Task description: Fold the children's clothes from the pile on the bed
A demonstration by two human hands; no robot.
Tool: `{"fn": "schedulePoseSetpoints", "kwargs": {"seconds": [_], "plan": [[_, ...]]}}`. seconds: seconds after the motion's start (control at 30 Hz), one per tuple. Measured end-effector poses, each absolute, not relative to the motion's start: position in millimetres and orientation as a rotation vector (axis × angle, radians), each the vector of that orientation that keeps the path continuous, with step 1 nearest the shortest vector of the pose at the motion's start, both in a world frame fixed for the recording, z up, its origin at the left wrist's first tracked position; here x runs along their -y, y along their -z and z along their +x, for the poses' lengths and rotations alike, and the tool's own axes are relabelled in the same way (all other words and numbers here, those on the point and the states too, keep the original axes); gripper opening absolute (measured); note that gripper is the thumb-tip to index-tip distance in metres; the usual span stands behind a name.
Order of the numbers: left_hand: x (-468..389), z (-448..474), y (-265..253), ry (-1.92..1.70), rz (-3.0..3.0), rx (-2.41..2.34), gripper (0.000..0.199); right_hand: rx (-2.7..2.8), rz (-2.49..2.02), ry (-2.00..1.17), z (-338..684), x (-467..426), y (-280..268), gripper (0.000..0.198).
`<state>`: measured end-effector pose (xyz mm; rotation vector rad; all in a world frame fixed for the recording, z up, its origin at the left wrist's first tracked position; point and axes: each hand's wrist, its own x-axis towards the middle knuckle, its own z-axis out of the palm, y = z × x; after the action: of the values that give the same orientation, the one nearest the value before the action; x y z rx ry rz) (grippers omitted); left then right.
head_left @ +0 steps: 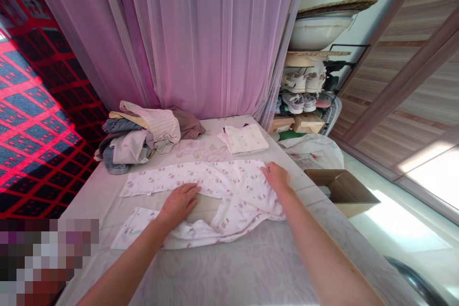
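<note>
White pants (pixel 244 196) with a small pink-and-red print lie spread sideways on the pale floral cover (pixel 229 277). Their two legs reach left and the waist is at the right. My left hand (pixel 182 204) rests palm down between the legs, fingers stretched out and touching the upper leg's lower edge. At the upper corner of the waist, my right hand (pixel 278 179) has its fingers closed on the fabric; the fingertips are partly hidden. Just beyond the waist sits a folded stack of white cloth (pixel 247 139).
A heap of mixed clothes (pixel 143 134) lies at the back left, against a purple curtain (pixel 201 38). Off the right edge stand an open cardboard box (pixel 344 191), a plastic bag (pixel 311 150) and a rack with shoes (pixel 296 81). Part of the lower left is pixelated.
</note>
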<state>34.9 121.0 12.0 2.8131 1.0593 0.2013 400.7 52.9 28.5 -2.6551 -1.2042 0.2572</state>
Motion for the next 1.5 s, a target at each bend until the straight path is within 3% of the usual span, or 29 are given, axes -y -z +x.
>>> {"fn": "schedulePoseSetpoints", "kwargs": {"seconds": [0.37, 0.63, 0.83, 1.0, 1.23, 1.37, 1.5], "plan": [[-133.3, 33.4, -15.8, -0.170, 2.910, -1.214, 0.027, 1.469, -2.497, 0.134, 361.7, -54.4, -34.6, 0.046], [-143.8, -6.7, -26.9, -0.108, 2.873, -1.440, 0.032, 2.222, -2.093, -0.368, 292.3, -53.4, -11.9, 0.055], [-164.4, -82.1, -38.5, 0.125, 2.737, -1.750, 0.037, 2.165, -2.045, -0.309, 279.2, -51.9, -23.2, 0.050], [-173.9, -109.3, -41.1, 0.085, 2.637, -1.818, 0.036, 2.324, -1.813, -0.164, 245.1, -55.0, -37.5, 0.016], [-183.2, -128.1, -38.4, -0.253, 2.582, -1.890, 0.031, 2.369, -1.831, -0.174, 243.6, -50.4, -31.0, 0.021], [-184.8, -129.4, -32.1, -0.302, 2.691, -1.787, 0.031, 2.334, -1.895, -0.180, 245.8, -47.6, -30.5, 0.017], [-181.2, -127.1, -28.3, -0.350, 2.719, -1.785, 0.033, 2.343, -1.855, -0.284, 248.4, -45.6, -33.5, 0.026]]}}
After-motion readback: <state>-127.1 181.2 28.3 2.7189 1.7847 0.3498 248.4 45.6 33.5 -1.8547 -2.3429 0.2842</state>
